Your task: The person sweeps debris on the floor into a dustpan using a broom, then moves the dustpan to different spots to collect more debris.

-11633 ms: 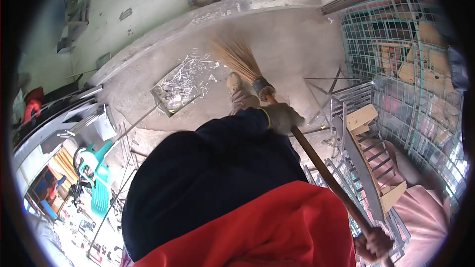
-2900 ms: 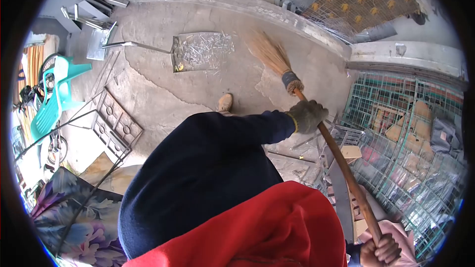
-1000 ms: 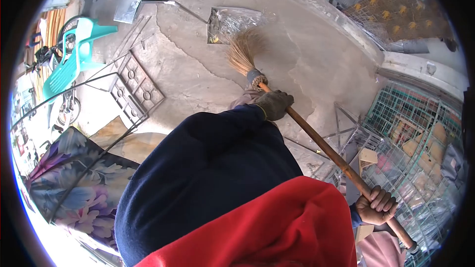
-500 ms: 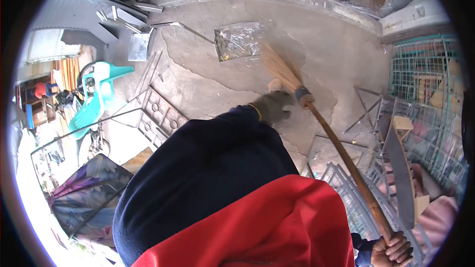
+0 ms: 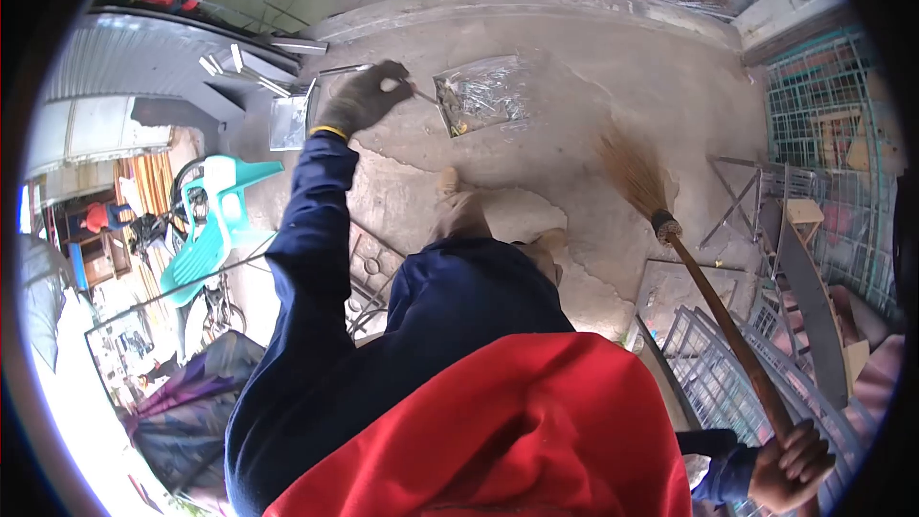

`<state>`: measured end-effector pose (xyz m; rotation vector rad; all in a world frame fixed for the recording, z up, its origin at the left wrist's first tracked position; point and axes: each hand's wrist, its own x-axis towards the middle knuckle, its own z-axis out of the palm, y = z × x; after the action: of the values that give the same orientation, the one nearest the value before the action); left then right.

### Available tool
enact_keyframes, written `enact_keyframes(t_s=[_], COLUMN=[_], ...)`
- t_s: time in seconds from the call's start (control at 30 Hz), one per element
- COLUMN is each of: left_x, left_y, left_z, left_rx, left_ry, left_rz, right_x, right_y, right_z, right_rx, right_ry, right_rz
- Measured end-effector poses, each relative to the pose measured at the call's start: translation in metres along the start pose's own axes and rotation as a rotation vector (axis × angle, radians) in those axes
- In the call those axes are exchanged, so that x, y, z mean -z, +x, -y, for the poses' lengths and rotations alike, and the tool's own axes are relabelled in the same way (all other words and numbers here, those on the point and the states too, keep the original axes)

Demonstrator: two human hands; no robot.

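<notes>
My left hand (image 5: 367, 99), in a dark grey glove with a yellow cuff, reaches out at upper left. Its fingers are curled around the thin handle of a dustpan (image 5: 443, 113). Shiny metal-looking scraps and other debris (image 5: 490, 91) fill the pan, which lies flat on the concrete. My right hand (image 5: 793, 467), at lower right, is wrapped around the wooden shaft of a long broom (image 5: 723, 321). The broom's straw bristles (image 5: 632, 170) are blurred and lie to the right of the dustpan, apart from it.
A turquoise plastic chair (image 5: 215, 220) and a bicycle stand on the left. Metal frames and grilles (image 5: 713, 373) lean at lower right, near green wire mesh (image 5: 828, 134). Metal profiles (image 5: 244, 67) lie at upper left. A low concrete ledge (image 5: 536, 5) crosses the back.
My left hand has moved from near the broom head to the upper left, onto the dustpan handle. The broom head has swung right, away from the pan. The view has shifted slightly.
</notes>
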<state>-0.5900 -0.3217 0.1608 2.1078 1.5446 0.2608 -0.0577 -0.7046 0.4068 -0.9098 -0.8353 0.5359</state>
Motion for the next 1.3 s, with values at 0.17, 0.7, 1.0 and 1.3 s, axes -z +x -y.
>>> enact_keyframes(t_s=[0.17,0.7,1.0,1.3], left_x=[0.076,0.002,-0.012,-0.050], left_y=[0.052,0.094,-0.026,-0.060], left_z=[0.046,0.296,0.490,0.565], left_rx=[-0.057,0.166,0.344,0.615], left_ry=[-0.010,0.434,0.251,0.229], left_rz=[0.031,0.504,0.559,0.725], right_x=[-0.065,-0.350,-0.397,-0.414], right_y=[-0.030,-0.158,-0.153,-0.157], right_z=[-0.015,-0.119,-0.137,-0.146], right_rx=[-0.081,0.094,0.030,0.012], right_ry=[0.125,-0.283,-0.346,-0.353], right_rz=[0.109,-0.479,-0.561,-0.517])
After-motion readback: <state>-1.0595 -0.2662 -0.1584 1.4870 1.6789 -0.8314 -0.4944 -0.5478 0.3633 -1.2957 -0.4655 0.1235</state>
